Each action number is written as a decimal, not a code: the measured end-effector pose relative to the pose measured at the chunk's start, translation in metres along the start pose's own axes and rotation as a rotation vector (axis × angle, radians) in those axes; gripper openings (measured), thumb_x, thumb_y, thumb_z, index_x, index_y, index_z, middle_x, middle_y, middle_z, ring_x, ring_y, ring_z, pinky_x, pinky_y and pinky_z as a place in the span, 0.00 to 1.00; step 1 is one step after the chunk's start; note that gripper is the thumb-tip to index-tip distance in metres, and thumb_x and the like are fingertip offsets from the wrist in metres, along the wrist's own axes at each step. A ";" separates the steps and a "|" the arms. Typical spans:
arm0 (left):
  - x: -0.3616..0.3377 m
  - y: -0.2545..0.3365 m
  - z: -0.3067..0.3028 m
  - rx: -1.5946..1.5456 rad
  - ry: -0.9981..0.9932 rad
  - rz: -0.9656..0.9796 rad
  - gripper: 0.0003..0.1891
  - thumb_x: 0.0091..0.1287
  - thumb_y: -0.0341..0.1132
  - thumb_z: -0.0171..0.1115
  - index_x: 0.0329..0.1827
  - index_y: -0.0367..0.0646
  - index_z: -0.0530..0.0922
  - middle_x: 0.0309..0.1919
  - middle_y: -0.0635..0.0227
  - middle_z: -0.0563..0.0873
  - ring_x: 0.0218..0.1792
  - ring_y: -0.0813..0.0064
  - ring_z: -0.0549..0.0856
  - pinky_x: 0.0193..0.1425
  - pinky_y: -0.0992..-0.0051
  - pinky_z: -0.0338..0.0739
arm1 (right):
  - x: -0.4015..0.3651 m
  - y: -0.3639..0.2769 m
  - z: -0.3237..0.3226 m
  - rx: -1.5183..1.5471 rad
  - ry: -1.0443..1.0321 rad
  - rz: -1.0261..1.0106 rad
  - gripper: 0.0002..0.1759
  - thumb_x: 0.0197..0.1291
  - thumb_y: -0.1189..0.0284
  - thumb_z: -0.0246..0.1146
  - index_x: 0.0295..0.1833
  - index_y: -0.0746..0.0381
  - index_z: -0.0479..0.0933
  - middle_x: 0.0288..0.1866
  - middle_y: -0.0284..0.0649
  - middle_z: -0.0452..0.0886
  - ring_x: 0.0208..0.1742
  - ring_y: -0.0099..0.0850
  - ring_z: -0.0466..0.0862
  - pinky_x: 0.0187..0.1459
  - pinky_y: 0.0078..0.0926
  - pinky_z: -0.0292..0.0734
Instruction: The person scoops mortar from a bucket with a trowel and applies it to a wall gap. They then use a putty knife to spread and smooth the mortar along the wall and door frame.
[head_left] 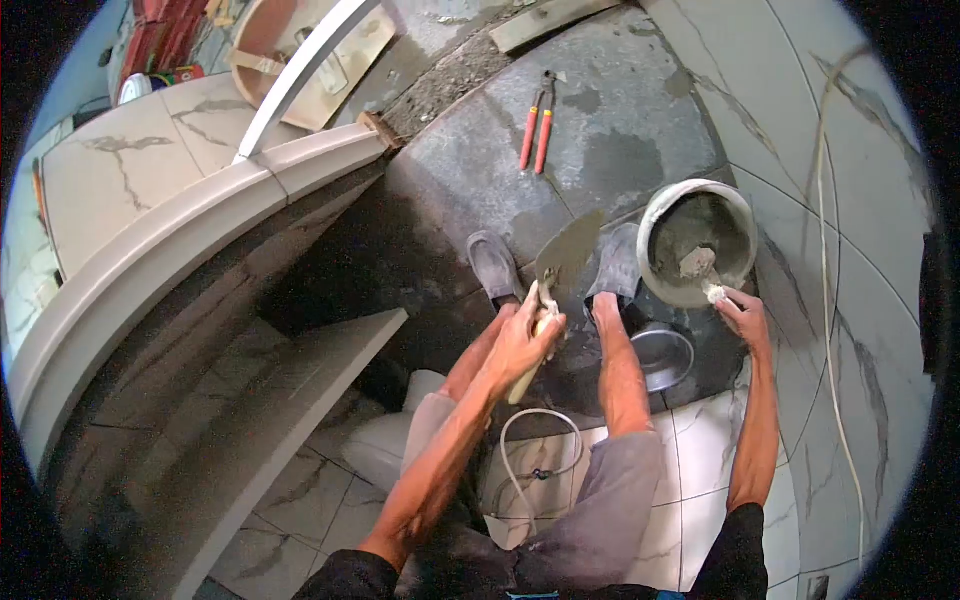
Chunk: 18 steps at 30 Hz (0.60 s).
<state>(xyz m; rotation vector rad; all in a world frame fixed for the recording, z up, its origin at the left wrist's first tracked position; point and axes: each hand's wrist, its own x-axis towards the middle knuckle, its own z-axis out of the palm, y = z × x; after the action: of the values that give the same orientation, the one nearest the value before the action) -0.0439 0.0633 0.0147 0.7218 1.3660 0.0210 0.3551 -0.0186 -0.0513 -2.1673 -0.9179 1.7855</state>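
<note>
My left hand [530,335] is closed around the pale handle of a large pointed trowel [569,246], whose grey-smeared blade lies over the floor between my shoes. On the right, my right hand [742,316] grips the whitish handle of a small trowel [698,264]. That tool's blade rests in the grey mortar inside a white-rimmed bucket [657,208]. Mortar also coats the bucket's inner wall.
Red-handled pliers [536,135] lie on the grey floor ahead. A metal bowl [664,358] sits below the bucket. A hose [504,450] loops between my legs. Curved ledge [230,205] at left, tub [262,60] behind it, cable [826,300] at right.
</note>
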 end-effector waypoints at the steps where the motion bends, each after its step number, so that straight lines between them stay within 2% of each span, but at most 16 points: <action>1: 0.008 0.005 0.002 0.016 -0.034 0.055 0.35 0.67 0.39 0.57 0.73 0.37 0.51 0.32 0.70 0.77 0.26 0.82 0.74 0.29 0.78 0.72 | -0.011 0.004 -0.001 0.033 0.032 0.002 0.19 0.54 0.70 0.67 0.50 0.69 0.79 0.42 0.35 0.84 0.42 0.21 0.80 0.45 0.20 0.73; 3: 0.017 0.004 0.010 0.107 -0.039 0.120 0.32 0.68 0.38 0.56 0.71 0.34 0.54 0.32 0.69 0.77 0.26 0.81 0.75 0.27 0.78 0.71 | -0.032 0.023 0.005 0.098 0.106 -0.012 0.19 0.54 0.70 0.68 0.50 0.68 0.79 0.41 0.35 0.84 0.42 0.21 0.80 0.45 0.20 0.73; 4: 0.008 0.027 0.016 0.031 -0.059 0.065 0.31 0.68 0.37 0.56 0.69 0.34 0.55 0.33 0.69 0.77 0.27 0.81 0.75 0.27 0.77 0.72 | -0.045 0.019 0.003 0.157 0.174 -0.034 0.19 0.53 0.70 0.68 0.50 0.68 0.80 0.41 0.35 0.84 0.42 0.21 0.80 0.45 0.19 0.73; 5: 0.006 0.033 0.018 0.070 -0.048 0.053 0.30 0.67 0.37 0.57 0.69 0.34 0.57 0.34 0.69 0.77 0.28 0.81 0.75 0.27 0.78 0.72 | -0.059 0.015 0.000 0.240 0.163 0.032 0.20 0.52 0.69 0.70 0.50 0.68 0.80 0.42 0.36 0.84 0.42 0.22 0.80 0.46 0.20 0.74; 7: -0.001 0.049 0.021 0.100 -0.068 0.075 0.29 0.67 0.37 0.57 0.68 0.36 0.59 0.35 0.69 0.78 0.28 0.82 0.76 0.27 0.79 0.72 | -0.086 0.016 -0.002 0.051 0.241 0.004 0.23 0.51 0.65 0.71 0.49 0.69 0.80 0.44 0.38 0.84 0.44 0.24 0.80 0.48 0.23 0.74; 8: -0.011 0.062 0.025 0.085 -0.096 0.105 0.28 0.67 0.38 0.57 0.67 0.37 0.60 0.34 0.69 0.79 0.27 0.82 0.76 0.26 0.79 0.72 | -0.110 -0.011 -0.006 0.108 0.273 -0.010 0.24 0.51 0.63 0.71 0.48 0.69 0.80 0.44 0.40 0.84 0.45 0.25 0.81 0.49 0.24 0.74; 10: -0.041 0.105 0.030 -0.025 -0.226 0.037 0.25 0.68 0.39 0.56 0.65 0.40 0.63 0.32 0.70 0.79 0.25 0.82 0.76 0.25 0.80 0.72 | -0.146 -0.030 -0.006 0.113 0.378 -0.046 0.23 0.50 0.65 0.72 0.48 0.69 0.80 0.44 0.42 0.84 0.45 0.25 0.80 0.50 0.23 0.73; 12: -0.080 0.148 0.037 0.049 -0.259 0.065 0.23 0.69 0.39 0.55 0.63 0.41 0.64 0.29 0.71 0.78 0.23 0.82 0.76 0.24 0.80 0.73 | -0.184 -0.065 -0.009 0.237 0.405 -0.061 0.26 0.47 0.65 0.74 0.48 0.71 0.79 0.47 0.47 0.83 0.49 0.29 0.81 0.53 0.24 0.72; 15: -0.124 0.178 0.040 0.015 -0.333 0.052 0.22 0.69 0.40 0.54 0.62 0.40 0.64 0.29 0.70 0.79 0.23 0.81 0.77 0.23 0.79 0.74 | -0.225 -0.102 -0.008 0.136 0.467 -0.163 0.29 0.46 0.64 0.74 0.50 0.72 0.78 0.50 0.48 0.82 0.52 0.31 0.80 0.56 0.26 0.71; 16: -0.141 0.189 0.041 -0.038 -0.382 0.035 0.22 0.69 0.40 0.54 0.62 0.40 0.64 0.29 0.69 0.79 0.23 0.81 0.77 0.23 0.79 0.74 | -0.243 -0.124 -0.005 0.225 0.473 -0.163 0.28 0.45 0.67 0.75 0.51 0.71 0.78 0.48 0.46 0.83 0.49 0.30 0.80 0.53 0.25 0.73; 18: -0.181 0.213 0.042 -0.046 -0.502 0.035 0.20 0.71 0.40 0.52 0.61 0.39 0.64 0.29 0.68 0.79 0.22 0.80 0.77 0.23 0.78 0.75 | -0.281 -0.162 -0.004 0.327 0.499 -0.309 0.24 0.45 0.72 0.74 0.49 0.69 0.78 0.45 0.41 0.83 0.46 0.27 0.80 0.51 0.24 0.73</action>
<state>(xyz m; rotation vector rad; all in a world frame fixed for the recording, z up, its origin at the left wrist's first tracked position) 0.0331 0.1363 0.2766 0.6574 0.8707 -0.0955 0.2798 -0.0480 0.2625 -1.9862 -0.7261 1.0887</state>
